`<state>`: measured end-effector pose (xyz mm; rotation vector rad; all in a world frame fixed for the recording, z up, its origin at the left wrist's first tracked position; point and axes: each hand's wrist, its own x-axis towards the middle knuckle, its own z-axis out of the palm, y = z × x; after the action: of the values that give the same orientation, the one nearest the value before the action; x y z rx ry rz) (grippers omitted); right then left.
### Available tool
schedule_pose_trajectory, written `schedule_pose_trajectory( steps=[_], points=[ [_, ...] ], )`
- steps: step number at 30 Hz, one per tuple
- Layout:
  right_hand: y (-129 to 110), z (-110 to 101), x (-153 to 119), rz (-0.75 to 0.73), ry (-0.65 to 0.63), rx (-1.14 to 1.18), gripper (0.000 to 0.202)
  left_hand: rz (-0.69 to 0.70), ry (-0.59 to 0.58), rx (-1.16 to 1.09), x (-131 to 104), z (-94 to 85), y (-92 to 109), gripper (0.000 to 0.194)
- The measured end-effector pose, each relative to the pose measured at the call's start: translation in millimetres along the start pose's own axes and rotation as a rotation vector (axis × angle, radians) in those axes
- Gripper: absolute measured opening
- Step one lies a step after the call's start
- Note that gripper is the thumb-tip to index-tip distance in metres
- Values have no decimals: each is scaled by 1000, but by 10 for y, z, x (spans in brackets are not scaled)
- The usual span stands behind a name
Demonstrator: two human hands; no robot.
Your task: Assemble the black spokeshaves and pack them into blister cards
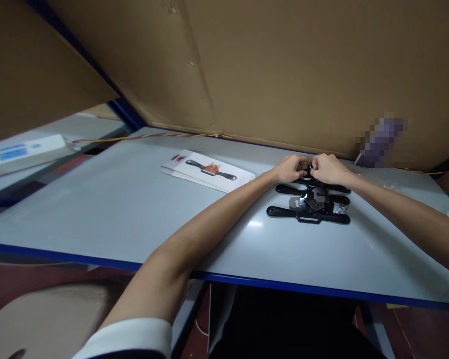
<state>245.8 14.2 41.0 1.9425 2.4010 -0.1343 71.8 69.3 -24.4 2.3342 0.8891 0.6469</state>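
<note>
Several black spokeshaves lie in a row on the right half of the grey table; the nearest spokeshave (308,215) shows both handles and its open frame. Loose metal blades (316,199) are heaped over the middle of the row. At the far end of the row, my left hand (291,168) and my right hand (329,168) nearly meet, fingers curled in. Between their fingertips is a black part (307,171), seemingly the middle of another spokeshave, mostly covered by the hands. Small clear packets with bits of hardware (339,209) lie by the right handles.
Left of my hands lie printed cards (209,172) picturing a spokeshave. A tall brown board (265,75) rises behind the table (108,209), with a twisted wire (164,135) along its foot. A blurred purple object (381,142) leans there. A white power strip (26,152) is far left.
</note>
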Motion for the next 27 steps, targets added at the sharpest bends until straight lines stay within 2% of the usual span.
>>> schedule_pose_trajectory(
  steps=[4, 7, 11, 14, 17, 21, 24, 27],
  points=[
    [22, -30, -86, -214, 53, -108, 30, 7, 16, 4, 6, 11, -6, 34],
    [95, -51, -92, -338, 42, -133, 30, 24, 21, -25, 21, 12, -20, 31],
    [239, 25, -28, -426, 24, -41, 25, 19, -1, -48, 22, -6, -17, 35],
    [325, 109, 9, -462, 85, 120, 17, 3, 1, -37, 12, -18, -9, 36],
    [389, 152, 34, -445, 146, 308, 32, 2, 5, -41, 12, -17, -13, 35],
    [465, 172, 79, -334, 97, 567, 27, -1, -4, -54, 23, -4, -31, 41],
    [482, 206, 137, -215, 65, 778, 31, -10, -14, -42, 26, 4, -45, 46],
    [456, 237, 200, -125, 72, 820, 37, -18, -19, -28, 26, 7, -56, 47]
  ],
)
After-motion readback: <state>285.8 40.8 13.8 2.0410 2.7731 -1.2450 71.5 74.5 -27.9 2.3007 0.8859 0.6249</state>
